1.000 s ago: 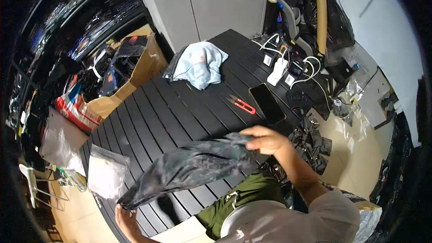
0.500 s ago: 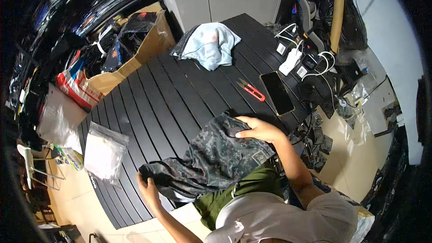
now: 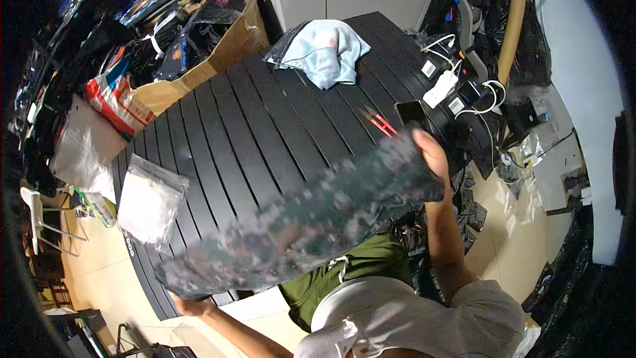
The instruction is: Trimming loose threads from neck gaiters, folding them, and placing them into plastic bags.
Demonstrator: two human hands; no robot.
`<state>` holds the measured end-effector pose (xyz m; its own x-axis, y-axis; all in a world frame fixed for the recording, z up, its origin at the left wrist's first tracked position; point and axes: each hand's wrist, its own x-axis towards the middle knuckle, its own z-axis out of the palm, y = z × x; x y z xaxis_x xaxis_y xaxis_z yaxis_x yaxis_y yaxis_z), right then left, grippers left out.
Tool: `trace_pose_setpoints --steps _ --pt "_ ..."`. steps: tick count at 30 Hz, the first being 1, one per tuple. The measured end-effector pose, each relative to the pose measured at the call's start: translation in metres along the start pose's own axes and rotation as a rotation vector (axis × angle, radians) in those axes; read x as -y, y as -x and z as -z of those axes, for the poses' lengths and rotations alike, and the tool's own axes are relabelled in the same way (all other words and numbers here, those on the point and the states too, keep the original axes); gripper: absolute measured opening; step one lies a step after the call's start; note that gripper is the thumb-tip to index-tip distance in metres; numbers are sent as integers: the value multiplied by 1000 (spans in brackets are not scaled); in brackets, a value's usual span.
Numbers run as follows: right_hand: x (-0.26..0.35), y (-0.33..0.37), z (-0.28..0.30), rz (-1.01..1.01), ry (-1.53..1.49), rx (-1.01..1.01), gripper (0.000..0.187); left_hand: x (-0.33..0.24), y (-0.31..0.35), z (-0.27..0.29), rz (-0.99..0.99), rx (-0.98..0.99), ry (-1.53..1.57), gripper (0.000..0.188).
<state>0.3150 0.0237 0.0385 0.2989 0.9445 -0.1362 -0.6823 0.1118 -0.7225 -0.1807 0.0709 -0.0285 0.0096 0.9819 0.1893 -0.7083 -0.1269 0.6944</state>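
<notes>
A dark camouflage garment (image 3: 301, 225) is stretched between my hands above the near side of the black slatted table (image 3: 218, 119). It is smeared by motion, so its exact kind cannot be told. My left hand (image 3: 191, 305) grips the lower left end, its fingers mostly hidden under the cloth. At the upper right end, my right hand (image 3: 432, 152) is closed on the fabric with the thumb on top. Just past that end lie red thread snips (image 3: 379, 121) and a dark phone (image 3: 412, 113), both partly covered by the cloth.
A light blue folded cloth (image 3: 324, 53) rests at the table's far end. Clear plastic bags (image 3: 152, 202) lie on the left. A cardboard box (image 3: 222, 53) of packed items stands beyond the left edge. A white power strip (image 3: 442, 89) with cables sits at the right.
The garment has been lifted and pulled out into a long band. My left hand moved left and nearer; my right hand moved right and farther up. The cloth now covers part of the snips and phone.
</notes>
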Motion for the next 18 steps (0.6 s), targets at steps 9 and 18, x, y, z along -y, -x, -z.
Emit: trace_pose_setpoints --steps 9,18 --pt "-50 -32 33 -282 332 -82 33 70 -46 -11 353 -171 -880 65" --pt "1 1 38 -324 565 300 32 6 -8 -1 193 33 -449 47"
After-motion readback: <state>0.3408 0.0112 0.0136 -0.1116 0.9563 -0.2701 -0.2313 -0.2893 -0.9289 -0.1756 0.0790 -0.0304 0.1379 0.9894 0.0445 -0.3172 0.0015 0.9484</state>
